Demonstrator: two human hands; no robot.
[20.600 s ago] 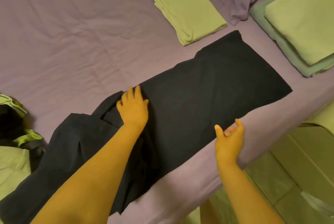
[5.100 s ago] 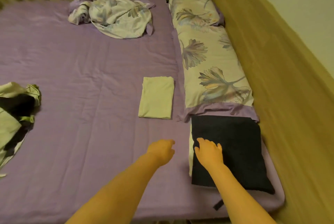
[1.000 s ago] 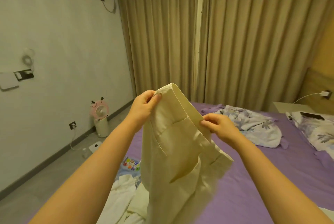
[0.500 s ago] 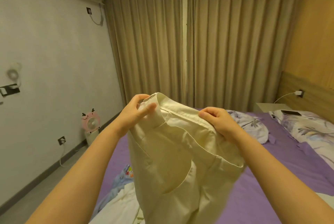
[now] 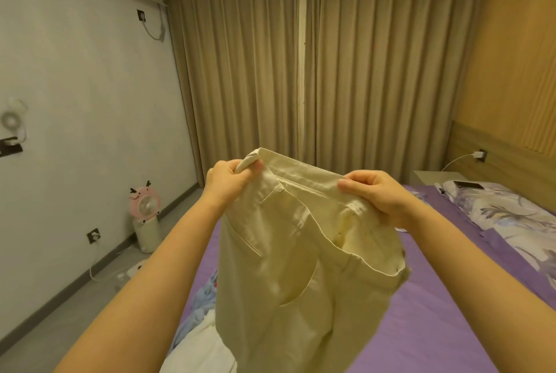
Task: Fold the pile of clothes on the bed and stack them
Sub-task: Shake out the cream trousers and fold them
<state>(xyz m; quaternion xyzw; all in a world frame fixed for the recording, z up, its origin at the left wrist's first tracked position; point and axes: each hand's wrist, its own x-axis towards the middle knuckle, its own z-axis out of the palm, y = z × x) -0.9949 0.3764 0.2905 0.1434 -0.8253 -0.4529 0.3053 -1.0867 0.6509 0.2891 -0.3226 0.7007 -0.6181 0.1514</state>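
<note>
I hold a pair of cream trousers [image 5: 288,276] up in the air over the purple bed [image 5: 427,321]. My left hand [image 5: 230,181] pinches one end of the waistband. At the other side my right hand [image 5: 377,196] grips the waistband too. The waist hangs open toward me and the legs drop out of the frame at the bottom. Below the trousers lies the rest of the pile, a white garment [image 5: 198,348] and a light blue one [image 5: 201,303], partly hidden by the trousers.
A floral pillow [image 5: 511,216] with a phone [image 5: 467,184] lies at the right by the wooden headboard. Beige curtains [image 5: 301,65] close the far wall. A pink fan [image 5: 144,207] stands on the floor at the left, with cables along the wall.
My hands have drawn apart along the waistband, spreading the trousers wider. The view has tilted up a little more toward the curtains.
</note>
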